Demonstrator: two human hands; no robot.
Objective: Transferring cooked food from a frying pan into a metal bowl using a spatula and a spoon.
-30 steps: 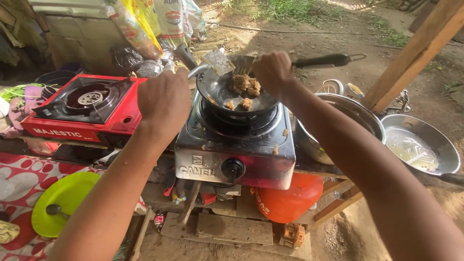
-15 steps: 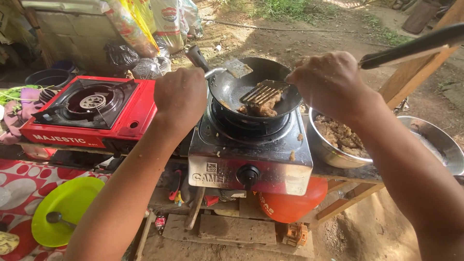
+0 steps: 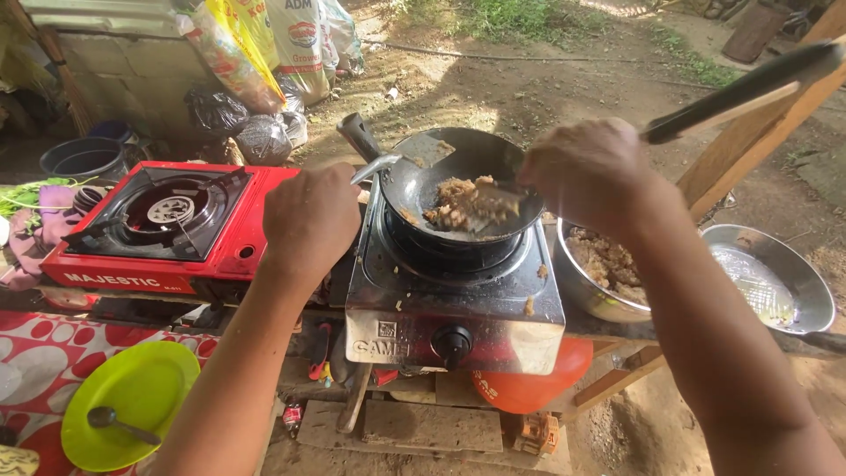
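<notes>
A black frying pan with browned chopped food sits on a silver single-burner stove. My left hand is closed around the pan's handle at the stove's left side. My right hand grips a black-handled spatula, whose blade lies in the food inside the pan. A metal bowl with more browned food stands just right of the stove, under my right forearm.
A red single-burner stove stands to the left. A green plate with a spoon lies on a red patterned cloth at the lower left. A second metal bowl is at the far right. Sacks and bags are piled behind; an orange container sits below.
The spatula held food above the pan, then came down into it. My right hand moved right and lower; the bowl of food came into view as my head shifted.
</notes>
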